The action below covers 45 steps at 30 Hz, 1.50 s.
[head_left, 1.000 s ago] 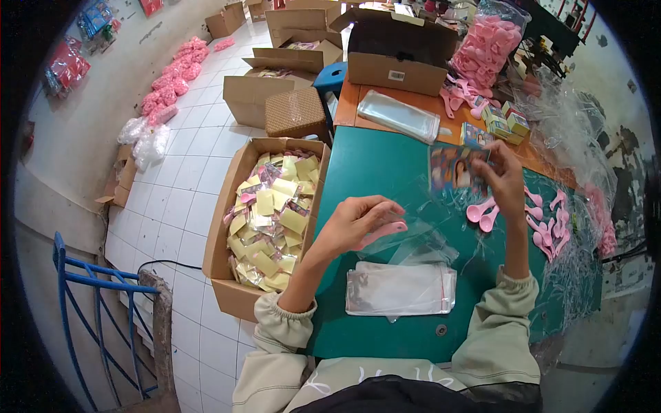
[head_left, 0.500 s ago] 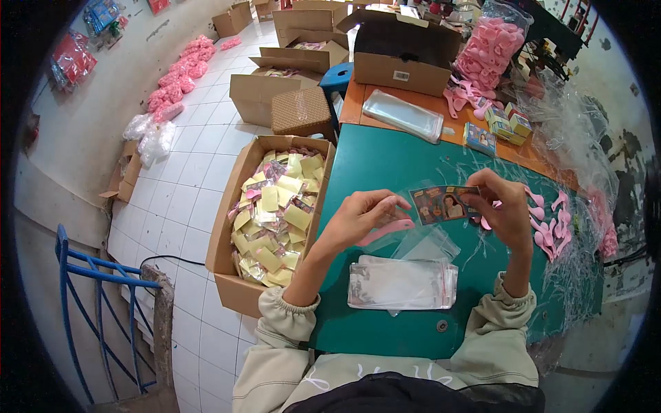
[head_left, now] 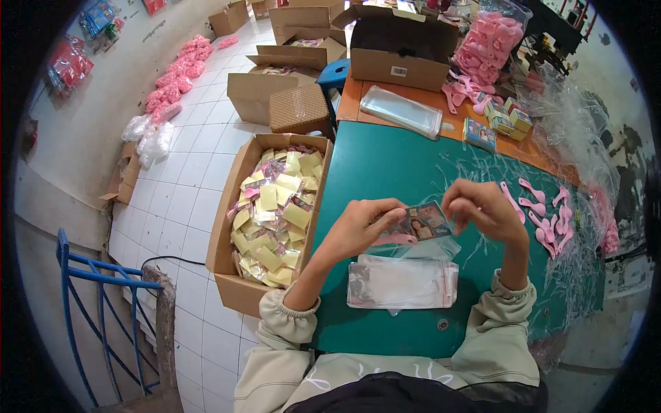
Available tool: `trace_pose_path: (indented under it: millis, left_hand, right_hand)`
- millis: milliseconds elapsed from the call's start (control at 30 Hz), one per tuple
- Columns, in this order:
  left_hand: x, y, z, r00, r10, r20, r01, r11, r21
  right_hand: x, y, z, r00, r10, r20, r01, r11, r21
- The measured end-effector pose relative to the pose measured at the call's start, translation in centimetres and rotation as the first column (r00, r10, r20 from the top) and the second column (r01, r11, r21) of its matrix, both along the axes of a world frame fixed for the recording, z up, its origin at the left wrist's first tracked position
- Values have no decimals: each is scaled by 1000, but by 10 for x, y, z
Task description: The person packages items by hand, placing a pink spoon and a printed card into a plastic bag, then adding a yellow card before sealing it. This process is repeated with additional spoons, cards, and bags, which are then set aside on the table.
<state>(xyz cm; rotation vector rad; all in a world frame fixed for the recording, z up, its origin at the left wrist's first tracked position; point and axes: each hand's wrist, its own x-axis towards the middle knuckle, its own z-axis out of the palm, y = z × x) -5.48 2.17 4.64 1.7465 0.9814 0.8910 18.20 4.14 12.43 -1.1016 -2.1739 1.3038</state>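
Note:
My left hand (head_left: 365,230) is closed on a clear plastic bag with a pink spoon (head_left: 396,239) in it, thumb on top. A printed picture card (head_left: 428,221) sticks out to the right from under that thumb and overlaps the bag in this view. Beside the card's right end is my right hand (head_left: 485,212), its fingers bent but apart, with nothing visible between them. Below both hands a stack of clear plastic bags (head_left: 403,282) lies on the green table (head_left: 382,165).
Loose pink spoons (head_left: 551,224) lie to the right, near tangled plastic strands (head_left: 564,303). At left stands a carton (head_left: 237,206) full of packed bags. Farther back are card stacks (head_left: 480,134), more clear bags (head_left: 401,112) and an open box (head_left: 396,69).
The card has passed from my right hand to my left, moving left over the bag. My right hand has let go of it, its fingers now curled beside the card.

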Motion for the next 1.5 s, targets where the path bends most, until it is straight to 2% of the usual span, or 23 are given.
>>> trace_pose_path:
  millis: [67, 167, 367, 467, 567, 667, 767, 867, 967, 1000, 1100, 1200, 1300, 1400, 1500]
  left_hand:
    - [-2, 2, -3, 1000, 26, 2, -26, 1000, 9]
    - [-1, 2, -2, 999, 26, 31, -27, 999, 19]
    - [3, -4, 9, 996, -39, 86, 43, 998, -53]
    - [9, -7, 1, 997, 28, 75, -29, 1000, 12]
    - [12, -9, 1, 999, 44, -2, -43, 997, 65]
    - [17, -10, 3, 984, 138, -110, -129, 988, 86]
    - [-2, -4, 10, 957, 103, -270, -126, 990, -67]
    - [-33, 6, -18, 997, -4, 73, 11, 996, -91]
    - [-38, 3, -13, 963, 65, 261, -9, 977, -212]
    - [-37, 2, -10, 959, 105, 261, -43, 971, -234]
    - [-34, 1, -5, 968, 148, 200, -91, 959, -270]
    - [-35, 2, -8, 967, 81, 243, -12, 962, -271]
    - [-32, 0, -5, 956, 87, 279, 23, 930, -366]
    - [-27, 5, -24, 962, 200, 186, -147, 953, -264]
    - [-14, 4, -46, 931, 319, 178, -297, 944, -143]
  right_hand:
    - [3, 1, 1, 995, -81, -67, 79, 997, -26]
    - [1, 4, -10, 998, 36, 46, -44, 977, 207]
    - [-16, 0, -16, 990, 32, 138, -60, 977, 206]
    - [-22, 0, -29, 994, 58, 97, -84, 956, 282]
    - [-29, 1, -36, 998, 46, 38, -56, 937, 345]
    - [-24, 3, -43, 991, 59, 120, -88, 963, 256]
    - [-18, 8, -34, 996, -55, 73, 43, 986, 164]
    - [-5, 20, -39, 985, -115, -131, 120, 992, 26]
    - [-6, 23, -35, 977, -185, -101, 175, 979, -101]
    - [-8, 23, -37, 976, -157, -152, 150, 987, -53]
    - [-5, 25, -37, 990, -131, -49, 122, 981, -154]
    - [-5, 27, -44, 969, -212, -131, 191, 969, -155]
    - [-7, 29, -50, 967, -232, -108, 227, 972, -59]
    - [-8, 27, -53, 949, -283, -141, 292, 955, 47]
    - [-24, 20, -48, 903, -422, -87, 428, 858, 284]
